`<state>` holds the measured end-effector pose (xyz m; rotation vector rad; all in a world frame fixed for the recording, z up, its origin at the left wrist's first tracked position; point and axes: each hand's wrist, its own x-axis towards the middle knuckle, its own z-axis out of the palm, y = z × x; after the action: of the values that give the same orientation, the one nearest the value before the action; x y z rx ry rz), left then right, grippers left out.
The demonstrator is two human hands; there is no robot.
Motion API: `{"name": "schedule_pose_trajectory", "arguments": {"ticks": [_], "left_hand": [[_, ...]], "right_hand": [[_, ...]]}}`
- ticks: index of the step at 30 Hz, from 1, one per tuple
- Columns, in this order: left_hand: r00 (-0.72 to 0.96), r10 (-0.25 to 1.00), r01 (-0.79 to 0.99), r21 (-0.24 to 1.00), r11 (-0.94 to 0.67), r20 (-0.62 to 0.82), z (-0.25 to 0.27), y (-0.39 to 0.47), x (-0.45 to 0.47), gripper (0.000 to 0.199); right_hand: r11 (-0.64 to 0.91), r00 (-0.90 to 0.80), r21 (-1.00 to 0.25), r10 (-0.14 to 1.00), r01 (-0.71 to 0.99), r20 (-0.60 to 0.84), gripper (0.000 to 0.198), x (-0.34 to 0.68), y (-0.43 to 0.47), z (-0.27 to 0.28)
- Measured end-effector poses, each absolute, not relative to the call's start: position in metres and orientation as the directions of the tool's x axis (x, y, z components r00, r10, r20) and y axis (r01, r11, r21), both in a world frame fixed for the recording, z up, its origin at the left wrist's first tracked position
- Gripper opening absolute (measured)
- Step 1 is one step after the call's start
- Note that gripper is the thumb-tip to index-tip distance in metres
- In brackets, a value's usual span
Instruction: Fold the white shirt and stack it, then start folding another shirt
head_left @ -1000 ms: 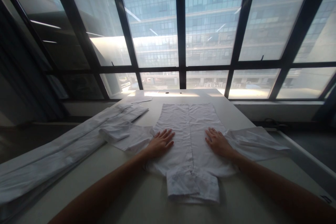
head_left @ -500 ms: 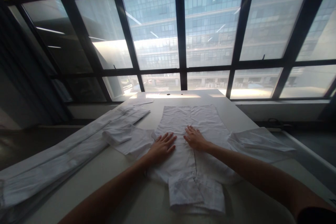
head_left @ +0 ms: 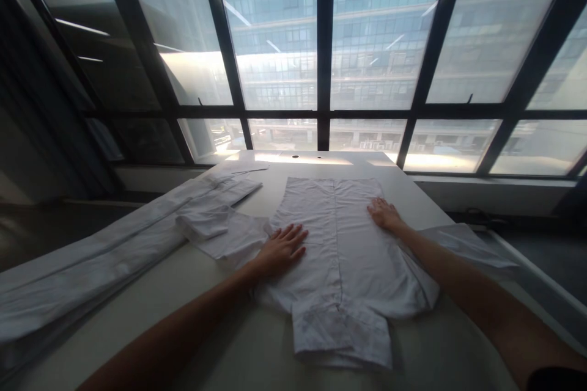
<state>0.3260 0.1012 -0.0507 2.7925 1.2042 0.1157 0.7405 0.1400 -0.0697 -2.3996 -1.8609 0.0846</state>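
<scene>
A white shirt (head_left: pixel 321 256) lies spread front up on the table, its collar (head_left: pixel 342 333) towards me and its hem at the far side. My left hand (head_left: pixel 283 248) rests flat on the shirt's left half, fingers spread, beside the left sleeve (head_left: pixel 233 235). Over on the far right side of the shirt, my right hand (head_left: pixel 384 214) lies with its fingers stretched out on the cloth near the edge. Part of the right sleeve (head_left: pixel 468 244) is hidden behind my right forearm. Neither hand grips anything.
Folded white garments (head_left: pixel 114 256) lie in a long stack along the table's left side. The white table (head_left: pixel 293 165) reaches to large dark-framed windows (head_left: pixel 323 73). A dark curtain (head_left: pixel 41 98) hangs at the left.
My right hand has slid from the button placket to the shirt's right edge, and the cloth there looks smoother. My left hand stays in nearly the same place.
</scene>
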Motion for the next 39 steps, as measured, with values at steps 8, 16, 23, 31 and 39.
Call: {"name": "schedule_pose_trajectory", "arguments": {"ticks": [8,16,23,31,39], "left_hand": [[0.697,0.697,0.716,0.114,-0.688,-0.17,-0.036,0.116,0.327,0.073],[0.709,0.695,0.705,0.152,-0.692,-0.124,-0.023,0.145,0.439,0.073],[0.687,0.726,0.722,0.139,-0.678,-0.028,-0.052,0.172,0.462,0.07],[0.468,0.884,0.882,0.061,-0.467,-0.007,-0.052,0.234,0.383,0.061],[0.419,0.907,0.904,0.068,-0.421,0.052,-0.055,0.239,0.367,0.063]], "right_hand": [[-0.245,0.255,-0.147,0.965,0.958,0.059,0.064,0.748,0.145,-0.078],[-0.263,0.273,-0.143,0.96,0.954,0.055,0.069,0.749,0.147,-0.078],[-0.273,0.282,-0.136,0.958,0.952,0.054,0.067,0.75,0.152,-0.085],[-0.269,0.278,-0.129,0.959,0.954,0.058,0.068,0.754,0.153,-0.087],[-0.279,0.284,-0.091,0.958,0.956,0.048,0.067,0.75,0.149,-0.08]]}}
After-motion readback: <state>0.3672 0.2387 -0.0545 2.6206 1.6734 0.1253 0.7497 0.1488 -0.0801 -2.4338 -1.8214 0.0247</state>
